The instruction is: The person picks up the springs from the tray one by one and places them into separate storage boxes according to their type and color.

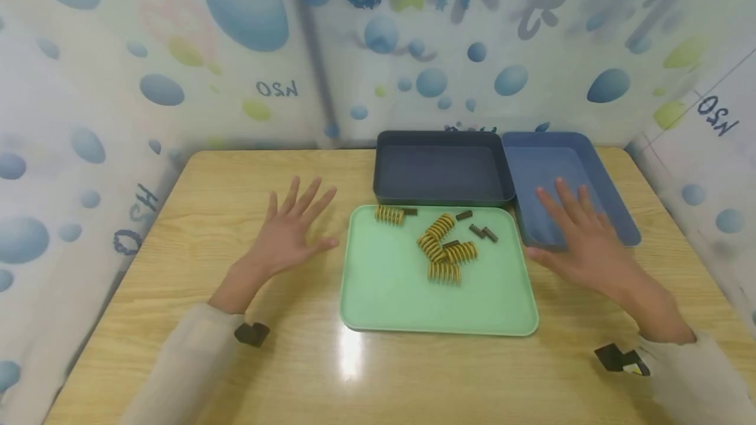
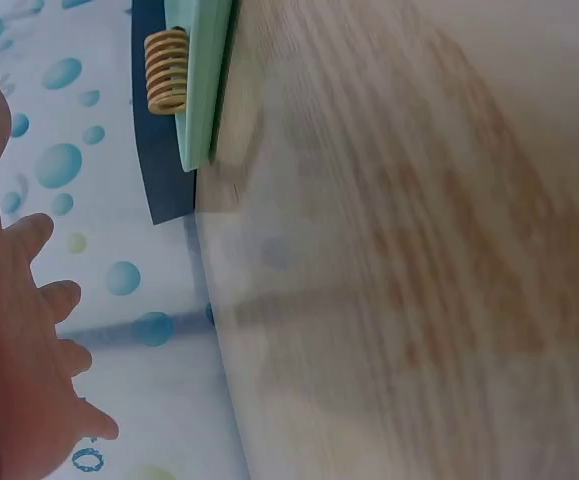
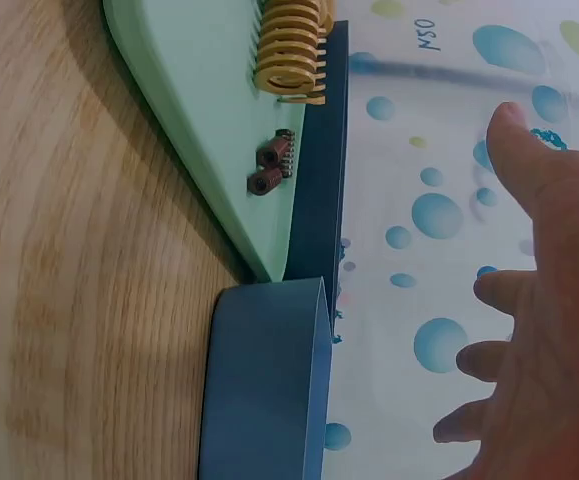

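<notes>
My left hand (image 1: 289,235) hovers with fingers spread to the left of the green tray (image 1: 401,300), holding nothing. On the other side my right hand (image 1: 590,248), also spread and bare, overlaps the blue tray (image 1: 534,156) in the head view. Several large yellow springs lie on the green tray: one spring (image 1: 389,215) at its back left edge, another spring (image 1: 444,273) nearest the front, the others bunched around the middle. Small dark springs are scattered among them, including a dark spring (image 1: 464,214) near the back edge and a pair (image 3: 271,165) toward the right.
A dark navy tray (image 1: 443,201) stands behind the green tray, its side against the blue tray. All sit on a light wooden table (image 1: 283,372). Walls patterned with blue drops (image 1: 245,5) rise close behind the table and along both sides.
</notes>
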Tool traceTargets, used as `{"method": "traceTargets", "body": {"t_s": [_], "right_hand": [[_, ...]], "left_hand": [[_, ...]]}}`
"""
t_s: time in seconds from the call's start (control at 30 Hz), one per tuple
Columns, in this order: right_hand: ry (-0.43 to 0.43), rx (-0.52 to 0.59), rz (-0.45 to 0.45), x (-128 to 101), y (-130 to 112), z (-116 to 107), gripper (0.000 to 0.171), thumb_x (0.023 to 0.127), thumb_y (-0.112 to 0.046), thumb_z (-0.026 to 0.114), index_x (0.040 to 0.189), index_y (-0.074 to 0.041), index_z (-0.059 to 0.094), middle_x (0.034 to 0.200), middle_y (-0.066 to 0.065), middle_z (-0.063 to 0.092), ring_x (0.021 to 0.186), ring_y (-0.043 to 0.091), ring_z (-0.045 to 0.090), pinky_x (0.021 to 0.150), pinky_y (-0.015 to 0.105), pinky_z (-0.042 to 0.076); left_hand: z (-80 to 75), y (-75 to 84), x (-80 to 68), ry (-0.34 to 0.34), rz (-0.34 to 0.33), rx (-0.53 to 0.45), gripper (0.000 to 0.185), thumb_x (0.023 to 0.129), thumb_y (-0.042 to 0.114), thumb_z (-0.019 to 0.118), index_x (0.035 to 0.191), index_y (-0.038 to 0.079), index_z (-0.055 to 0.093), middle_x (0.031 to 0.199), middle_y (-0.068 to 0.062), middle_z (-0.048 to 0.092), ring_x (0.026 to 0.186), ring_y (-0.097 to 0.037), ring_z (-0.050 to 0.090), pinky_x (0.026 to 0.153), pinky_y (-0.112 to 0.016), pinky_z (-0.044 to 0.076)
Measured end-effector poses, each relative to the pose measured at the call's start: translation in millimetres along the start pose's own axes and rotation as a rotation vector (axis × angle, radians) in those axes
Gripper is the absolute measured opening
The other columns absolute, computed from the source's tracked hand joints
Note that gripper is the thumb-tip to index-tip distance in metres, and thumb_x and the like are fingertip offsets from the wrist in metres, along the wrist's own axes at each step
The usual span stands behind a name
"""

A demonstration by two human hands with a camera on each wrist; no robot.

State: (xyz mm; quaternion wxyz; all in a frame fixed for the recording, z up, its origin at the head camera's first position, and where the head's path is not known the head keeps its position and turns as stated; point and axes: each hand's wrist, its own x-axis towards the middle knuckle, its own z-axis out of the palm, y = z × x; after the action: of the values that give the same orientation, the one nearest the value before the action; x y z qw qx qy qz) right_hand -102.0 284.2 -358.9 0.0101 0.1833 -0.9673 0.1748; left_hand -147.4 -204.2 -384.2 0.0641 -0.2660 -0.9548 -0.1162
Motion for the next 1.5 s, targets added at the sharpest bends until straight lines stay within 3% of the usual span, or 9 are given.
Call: {"method": "traceTargets", "body": {"t_s": [0.27,0.43,0.53,0.7,0.9,1.13,1.3,1.43,1.5], "right_hand": [[0.024,0.038,-0.034,-1.8,-11.5,4.9,0.096,0.086,-0.043,0.069,0.155,-0.023,0.005,0.160,0.009,-0.006,0.141,0.042,-0.013,0.093,0.079,0.010],[0.039,0.083,-0.076,1.6,-21.9,6.1,0.097,0.084,-0.040,0.073,0.155,-0.023,0.009,0.160,0.009,0.000,0.142,0.040,-0.006,0.093,0.078,0.016],[0.038,0.108,-0.093,4.8,-29.5,9.1,0.097,0.083,-0.039,0.074,0.155,-0.024,0.012,0.160,0.009,0.005,0.143,0.039,-0.001,0.092,0.076,0.021],[0.058,0.150,-0.118,5.6,-33.7,16.6,0.092,0.084,-0.036,0.074,0.155,-0.025,0.015,0.160,0.007,0.011,0.142,0.040,0.013,0.091,0.072,0.028],[0.041,0.202,-0.115,6.9,-30.9,24.4,0.086,0.087,-0.034,0.071,0.154,-0.026,0.018,0.159,0.005,0.016,0.138,0.042,0.022,0.088,0.069,0.032],[0.061,0.248,-0.183,14.5,-25.2,33.3,0.080,0.089,-0.024,0.070,0.153,-0.020,0.024,0.154,0.010,0.028,0.108,0.028,0.055,0.078,0.046,0.047],[0.050,0.446,-0.199,21.1,-24.8,42.7,0.067,0.090,-0.012,0.068,0.148,-0.015,0.035,0.140,0.013,0.044,0.090,0.016,0.062,0.067,0.030,0.051],[-0.041,0.734,-0.166,26.2,-25.2,51.4,0.054,0.093,-0.004,0.061,0.143,-0.009,0.042,0.139,0.018,0.045,0.089,0.023,0.063,0.061,0.029,0.048],[-0.074,0.816,-0.142,28.3,-25.8,55.0,0.051,0.094,-0.003,0.060,0.141,-0.006,0.044,0.139,0.019,0.044,0.089,0.028,0.063,0.060,0.031,0.046]], "left_hand": [[10.0,8.2,-4.4,-0.032,0.022,-0.051,0.086,0.087,0.054,0.061,0.155,0.026,0.015,0.160,-0.009,0.010,0.143,-0.039,-0.007,0.103,-0.072,0.002],[15.7,15.4,-5.8,-0.046,0.056,-0.117,0.085,0.088,0.068,0.046,0.155,0.025,0.015,0.159,-0.009,0.012,0.142,-0.041,-0.005,0.104,-0.070,0.002],[19.0,16.7,-6.0,-0.053,0.060,-0.181,0.085,0.089,0.070,0.041,0.155,0.023,0.015,0.159,-0.011,0.013,0.142,-0.043,-0.003,0.104,-0.070,0.003],[26.0,16.4,-3.9,-0.063,0.061,-0.292,0.081,0.091,0.055,0.055,0.154,0.019,0.019,0.158,-0.012,0.014,0.140,-0.048,0.002,0.103,-0.072,0.006],[34.4,15.2,-5.7,-0.067,0.071,-0.472,0.078,0.093,0.044,0.059,0.153,0.013,0.020,0.158,-0.015,0.012,0.140,-0.049,-0.003,0.101,-0.074,0.003],[35.9,12.4,-4.1,-0.066,0.071,-0.538,0.079,0.093,0.045,0.058,0.154,0.014,0.019,0.159,-0.012,0.012,0.141,-0.046,-0.004,0.103,-0.072,0.000],[40.0,6.8,-0.4,-0.108,0.022,-0.620,0.079,0.091,0.037,0.064,0.154,0.019,0.019,0.159,-0.005,0.015,0.143,-0.040,0.000,0.107,-0.064,-0.005],[45.7,2.1,-1.4,-0.131,-0.005,-0.699,0.078,0.090,0.032,0.067,0.154,0.021,0.022,0.158,0.001,0.018,0.144,-0.034,0.005,0.110,-0.057,-0.009],[48.8,0.8,-2.0,-0.132,0.011,-0.720,0.078,0.089,0.030,0.069,0.153,0.020,0.025,0.158,-0.001,0.018,0.144,-0.032,0.006,0.109,-0.057,-0.011]]}}
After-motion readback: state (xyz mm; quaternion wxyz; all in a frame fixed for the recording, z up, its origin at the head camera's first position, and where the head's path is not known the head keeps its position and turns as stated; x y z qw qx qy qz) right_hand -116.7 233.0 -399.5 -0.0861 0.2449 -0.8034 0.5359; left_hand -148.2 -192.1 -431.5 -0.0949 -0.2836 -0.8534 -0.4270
